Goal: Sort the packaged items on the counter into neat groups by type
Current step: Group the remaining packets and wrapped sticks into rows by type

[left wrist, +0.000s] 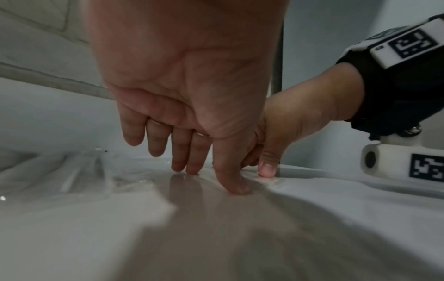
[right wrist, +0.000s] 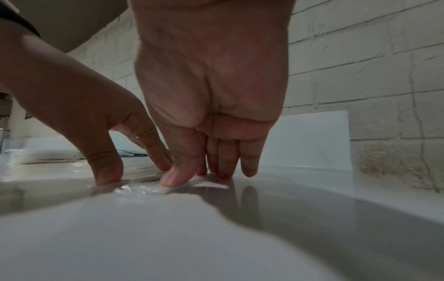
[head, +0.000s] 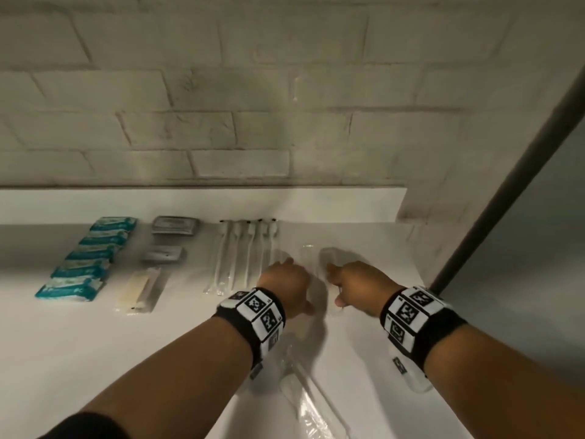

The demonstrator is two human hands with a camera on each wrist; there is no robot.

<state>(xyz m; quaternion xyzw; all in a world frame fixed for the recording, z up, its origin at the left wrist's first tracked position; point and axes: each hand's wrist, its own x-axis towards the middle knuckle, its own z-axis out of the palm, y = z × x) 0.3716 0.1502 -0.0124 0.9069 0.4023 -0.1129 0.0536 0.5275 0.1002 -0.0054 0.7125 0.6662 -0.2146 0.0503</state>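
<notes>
On the white counter (head: 95, 343) a clear-wrapped white toothbrush (head: 309, 251) lies between my two hands. My left hand (head: 299, 285) touches its left side with straight fingers and thumb. From the right, my right hand (head: 335, 285) does the same. In the right wrist view the right hand (right wrist: 197, 176) presses its thumb on the toothbrush's white end (right wrist: 165, 190), with the left hand (right wrist: 134, 171) beside it. The left wrist view shows the left hand (left wrist: 213, 178) with fingertips down on the wrapper. To the left lies a row of wrapped toothbrushes (head: 243, 255).
Further left are grey packets (head: 175, 225), a wrapped comb (head: 139, 289) and a column of teal packets (head: 85, 261). Another clear-wrapped item (head: 307, 400) lies near the front, below my left wrist. A brick wall (head: 253, 137) rises behind, and a dark post (head: 506, 191) stands at the right.
</notes>
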